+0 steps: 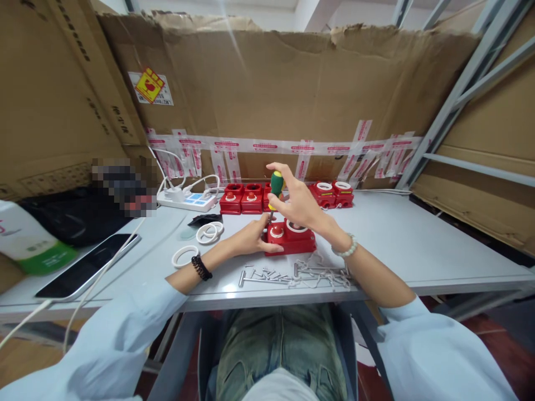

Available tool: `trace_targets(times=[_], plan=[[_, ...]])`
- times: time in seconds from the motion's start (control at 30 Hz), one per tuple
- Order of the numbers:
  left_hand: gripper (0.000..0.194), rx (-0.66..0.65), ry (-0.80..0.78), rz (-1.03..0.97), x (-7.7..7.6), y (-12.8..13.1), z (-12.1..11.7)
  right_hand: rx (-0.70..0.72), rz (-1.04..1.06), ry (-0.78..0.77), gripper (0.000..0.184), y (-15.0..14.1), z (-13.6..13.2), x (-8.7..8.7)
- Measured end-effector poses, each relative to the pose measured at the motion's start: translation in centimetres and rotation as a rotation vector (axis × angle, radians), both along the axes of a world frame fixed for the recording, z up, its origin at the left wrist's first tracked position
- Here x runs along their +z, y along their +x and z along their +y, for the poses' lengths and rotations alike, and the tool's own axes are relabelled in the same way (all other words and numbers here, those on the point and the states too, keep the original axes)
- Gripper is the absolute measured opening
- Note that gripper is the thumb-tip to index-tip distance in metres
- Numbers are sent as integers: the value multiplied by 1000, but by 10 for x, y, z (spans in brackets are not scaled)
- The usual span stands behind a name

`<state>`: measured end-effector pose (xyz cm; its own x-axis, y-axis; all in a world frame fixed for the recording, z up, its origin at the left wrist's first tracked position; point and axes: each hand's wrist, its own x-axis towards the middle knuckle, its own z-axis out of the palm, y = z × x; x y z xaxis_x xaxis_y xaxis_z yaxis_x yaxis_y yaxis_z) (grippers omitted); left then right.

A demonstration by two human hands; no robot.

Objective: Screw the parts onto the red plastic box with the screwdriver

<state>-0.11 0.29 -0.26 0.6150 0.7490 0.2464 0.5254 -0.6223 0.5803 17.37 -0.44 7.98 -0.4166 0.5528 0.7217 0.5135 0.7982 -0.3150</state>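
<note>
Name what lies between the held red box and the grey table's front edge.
Silver metal screws, silver T-shaped bars and tangled whitish cords, in the head view.

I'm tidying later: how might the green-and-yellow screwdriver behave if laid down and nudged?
The screwdriver would probably roll, since its handle looks rounded. It is likely handle-heavy, the shaft looking much thinner. Held nearly upright by the right hand, it seems rigid, showing no bend.
</note>
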Motion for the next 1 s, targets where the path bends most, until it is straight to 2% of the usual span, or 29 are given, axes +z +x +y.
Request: trace_targets(times=[0.07,0.1,0.23,0.27,0.33,0.4,0.47,0.6,0.67,0.8,0.87,0.93,1.0], plan=[[66,2,-5,-1,0,0,0,101,-1,-74,51,1,-1,1],[66,5,-8,-4,0,0,0,95,1,-83,49,1,0,1],[69,18,-4,-24,1,0,0,-138,18,29,40,0,5,-2],[69,16,-6,-25,1,0,-1,-154,22,41,41,0,7,-3],[69,14,-12,-15,2,0,-1,-67,29,3,48,2,9,-2],[71,19,-19,-14,3,1,-2,89,42,-81,53,5,10,-1],[72,30,-26,-23,3,1,-2,147,48,-114,50,6,10,0],[67,32,-11,-22,2,1,-2,-87,33,-18,48,1,9,-4],[67,29,0,-16,1,0,-1,-118,30,11,49,0,9,-5],[71,28,-6,-5,1,0,-1,108,62,-98,53,4,10,-3],[73,31,-16,-3,2,0,-2,151,62,-137,58,5,12,-2],[73,37,-26,-5,3,1,-3,60,59,-84,59,4,13,-4],[74,43,-35,-7,4,1,-4,-76,52,-11,51,2,15,-7]])
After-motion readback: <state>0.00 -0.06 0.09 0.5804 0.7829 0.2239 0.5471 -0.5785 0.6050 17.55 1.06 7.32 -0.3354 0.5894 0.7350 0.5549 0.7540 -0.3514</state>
